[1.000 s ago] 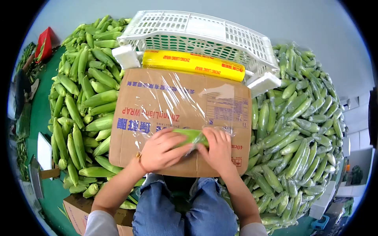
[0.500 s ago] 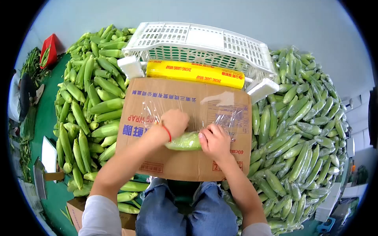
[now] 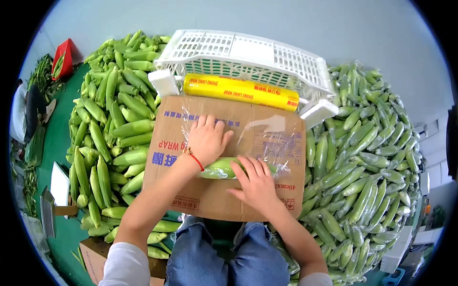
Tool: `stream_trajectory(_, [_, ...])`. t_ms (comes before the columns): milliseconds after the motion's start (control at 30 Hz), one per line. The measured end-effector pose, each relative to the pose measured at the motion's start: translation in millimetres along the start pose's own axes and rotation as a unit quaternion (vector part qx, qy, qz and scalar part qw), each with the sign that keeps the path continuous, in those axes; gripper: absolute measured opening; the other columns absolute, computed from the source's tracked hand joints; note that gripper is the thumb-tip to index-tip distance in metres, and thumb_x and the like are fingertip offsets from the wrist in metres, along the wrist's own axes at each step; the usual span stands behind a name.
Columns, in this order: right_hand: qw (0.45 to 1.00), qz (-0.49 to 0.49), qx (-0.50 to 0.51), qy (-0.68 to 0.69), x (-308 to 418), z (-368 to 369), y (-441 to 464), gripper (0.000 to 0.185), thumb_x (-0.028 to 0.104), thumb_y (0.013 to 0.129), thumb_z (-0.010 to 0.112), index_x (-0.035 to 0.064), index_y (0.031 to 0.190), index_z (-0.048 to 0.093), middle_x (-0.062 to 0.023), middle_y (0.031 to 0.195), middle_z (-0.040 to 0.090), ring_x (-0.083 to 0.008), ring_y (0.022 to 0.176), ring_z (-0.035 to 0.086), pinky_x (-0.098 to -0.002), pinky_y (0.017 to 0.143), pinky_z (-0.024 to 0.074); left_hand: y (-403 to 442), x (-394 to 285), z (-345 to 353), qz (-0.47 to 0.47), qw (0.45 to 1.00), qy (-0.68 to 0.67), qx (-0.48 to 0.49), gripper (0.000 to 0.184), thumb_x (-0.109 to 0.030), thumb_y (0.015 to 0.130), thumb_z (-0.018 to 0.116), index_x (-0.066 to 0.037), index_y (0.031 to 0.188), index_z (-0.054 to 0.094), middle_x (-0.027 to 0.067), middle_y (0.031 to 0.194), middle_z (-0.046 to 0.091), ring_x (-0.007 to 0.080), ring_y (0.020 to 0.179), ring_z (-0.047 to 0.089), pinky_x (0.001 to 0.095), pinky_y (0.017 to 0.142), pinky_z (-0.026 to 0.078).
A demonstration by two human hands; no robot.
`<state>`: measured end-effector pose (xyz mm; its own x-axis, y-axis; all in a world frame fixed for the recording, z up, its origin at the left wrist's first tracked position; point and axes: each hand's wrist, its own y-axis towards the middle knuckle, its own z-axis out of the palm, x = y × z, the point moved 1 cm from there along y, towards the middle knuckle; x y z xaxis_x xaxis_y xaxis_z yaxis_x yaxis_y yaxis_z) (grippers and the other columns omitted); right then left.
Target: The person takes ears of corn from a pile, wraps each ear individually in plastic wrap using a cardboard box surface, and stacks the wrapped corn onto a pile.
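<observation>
A green ear of corn (image 3: 220, 168) in clear film lies crosswise on the cardboard box (image 3: 229, 200). My left hand (image 3: 207, 139), with a red string at the wrist, lies flat on the film just above the corn's left part, fingers apart and pointing away from me. Over the corn's right part rests my right hand (image 3: 255, 183), its fingers spread and touching it. Behind the box a yellow roll of wrap (image 3: 241, 91) sits across the white plastic crate (image 3: 248, 50), and film stretches from it over the cardboard.
Unwrapped corn (image 3: 133, 128) is heaped on the left, film-wrapped corn (image 3: 362, 167) on the right. A red container (image 3: 63, 59) stands at the far left, near part of another person (image 3: 21, 112). A lower cardboard box (image 3: 93, 260) is beside my left leg.
My left hand has opened and spread flat on the film. My right hand's fingers have loosened and fanned out over the corn. The view has shifted slightly.
</observation>
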<state>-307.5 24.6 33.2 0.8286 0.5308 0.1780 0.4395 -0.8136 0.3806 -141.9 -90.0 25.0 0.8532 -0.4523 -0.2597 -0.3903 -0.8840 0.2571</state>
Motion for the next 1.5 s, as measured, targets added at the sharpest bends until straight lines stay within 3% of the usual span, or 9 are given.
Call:
stream_trajectory(100, [0.999, -0.013, 0.033, -0.023, -21.8, 20.4, 0.5, 0.063, 0.037, 0.064, 0.079, 0.0066, 0.115, 0.057, -0.0062, 0.108, 0.059, -0.0237, 0.099, 0.056, -0.0353, 0.085, 0.0455, -37.2, -15.7, 2.1, 0.068, 0.996, -0.047, -0.015, 0.017, -0.028, 0.089, 0.061, -0.014, 0.081, 0.066, 0.0082, 0.065, 0.061, 0.0277, 0.053, 0.060, 0.0410, 0.044, 0.046])
stream_trajectory(367, [0.990, -0.010, 0.105, 0.095, -3.0, -5.9, -2.2, 0.060, 0.042, 0.071, 0.076, 0.0051, 0.115, 0.060, -0.0090, 0.118, 0.058, -0.0269, 0.108, 0.054, -0.0388, 0.093, 0.0422, -106.5, -19.5, -33.7, 0.115, 0.988, -0.031, 0.098, 0.066, -0.035, 0.086, 0.062, 0.004, 0.136, 0.043, 0.0229, 0.140, 0.045, 0.0355, 0.133, 0.041, 0.0446, 0.110, 0.033])
stream_trajectory(667, [0.997, -0.054, 0.055, 0.032, -43.9, 46.0, 55.0, 0.064, 0.042, 0.066, 0.078, 0.0098, 0.117, 0.056, -0.0065, 0.098, 0.060, -0.0250, 0.089, 0.063, -0.0396, 0.071, 0.0521, 73.3, 27.0, -0.8, 0.104, 0.915, 0.106, 0.375, 0.083, -0.028, 0.076, 0.071, 0.010, 0.140, 0.034, 0.0288, 0.150, 0.029, 0.0383, 0.138, 0.033, 0.0376, 0.113, 0.032])
stream_trajectory(967, [0.853, -0.038, 0.463, 0.239, 22.3, -46.3, -34.8, 0.068, 0.055, 0.074, 0.073, 0.0132, 0.125, 0.059, -0.0104, 0.100, 0.069, -0.0288, 0.089, 0.068, -0.0379, 0.072, 0.0555, 42.4, 51.5, 17.0, 0.124, 0.958, -0.128, 0.227, 0.075, -0.029, 0.080, 0.071, 0.007, 0.138, 0.040, 0.0229, 0.150, 0.033, 0.0349, 0.139, 0.034, 0.0359, 0.115, 0.030])
stream_trajectory(1067, [0.872, 0.101, 0.319, 0.359, 4.0, -55.6, -73.2, 0.074, 0.050, 0.080, 0.071, 0.0116, 0.138, 0.047, -0.0116, 0.116, 0.066, -0.0279, 0.093, 0.068, -0.0359, 0.081, 0.0548, 9.0, 39.1, -14.4, 0.078, 0.934, -0.344, 0.050, 0.055, -0.027, 0.087, 0.063, 0.004, 0.131, 0.052, 0.0218, 0.142, 0.046, 0.0349, 0.137, 0.038, 0.0396, 0.114, 0.030])
stream_trajectory(1133, [0.786, 0.333, 0.202, 0.480, -3.4, -37.5, -84.2, 0.068, 0.044, 0.084, 0.070, 0.0074, 0.136, 0.046, -0.0169, 0.113, 0.064, -0.0305, 0.088, 0.068, -0.0371, 0.078, 0.0557, -38.6, 1.9, -26.2, 0.121, 0.902, -0.407, -0.075, 0.045, -0.028, 0.092, 0.056, -0.003, 0.129, 0.058, 0.0198, 0.140, 0.049, 0.0378, 0.138, 0.037, 0.0481, 0.114, 0.027])
stream_trajectory(1167, [0.573, 0.510, 0.161, 0.622, 11.0, -42.5, -61.9, 0.067, 0.055, 0.089, 0.058, 0.0038, 0.132, 0.047, -0.0206, 0.102, 0.063, -0.0302, 0.075, 0.066, -0.0367, 0.064, 0.0560, -53.4, -23.7, -35.8, 0.190, 0.919, -0.340, -0.062, 0.048, -0.029, 0.089, 0.059, -0.005, 0.130, 0.058, 0.0188, 0.141, 0.049, 0.0406, 0.137, 0.036, 0.0501, 0.115, 0.025])
stream_trajectory(1400, [-0.094, 0.221, 0.207, 0.949, 53.9, -8.1, -27.8, 0.080, 0.076, 0.090, 0.024, 0.0061, 0.117, 0.052, -0.0166, 0.081, 0.059, -0.0186, 0.049, 0.055, -0.0276, 0.037, 0.0440, -56.8, -50.2, -22.2, -0.096, 0.486, -0.868, -0.027, 0.049, -0.019, 0.085, 0.062, -0.011, 0.132, 0.050, 0.0159, 0.124, 0.057, 0.0299, 0.111, 0.058, 0.0472, 0.094, 0.048])
stream_trajectory(1500, [0.086, 0.312, 0.237, 0.916, 42.8, -3.6, -30.3, 0.081, 0.076, 0.090, 0.027, 0.0080, 0.129, 0.047, -0.0176, 0.087, 0.060, -0.0187, 0.049, 0.055, -0.0281, 0.035, 0.0423, -54.8, -30.9, 4.4, -0.115, 0.408, -0.906, -0.008, 0.026, -0.011, 0.088, 0.057, -0.008, 0.113, 0.055, 0.0067, 0.096, 0.059, 0.0185, 0.087, 0.060, 0.0355, 0.072, 0.053])
